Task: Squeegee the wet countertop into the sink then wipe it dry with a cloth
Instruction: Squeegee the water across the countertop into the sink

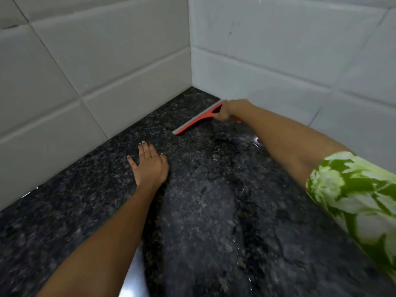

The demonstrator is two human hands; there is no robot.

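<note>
Dim, soft feed, and I'm seeing smear toward the edges.

Light is flat on the wall tiles point(278, 50), small glints on the wet table point(203, 211) at right, grout lines bowing from the wide lens, patterned sleeve point(360, 202) and near forearms blurred.

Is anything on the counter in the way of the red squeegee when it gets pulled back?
Nothing visible blocks it. The right hand grips the squeegee near the corner; the left hand lies flat beside its path. The sink is out of view.

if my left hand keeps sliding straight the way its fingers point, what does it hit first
Probably the squeegee blade's near end, held by the right hand; left hand lies flat on the countertop. Depth unclear.
</note>
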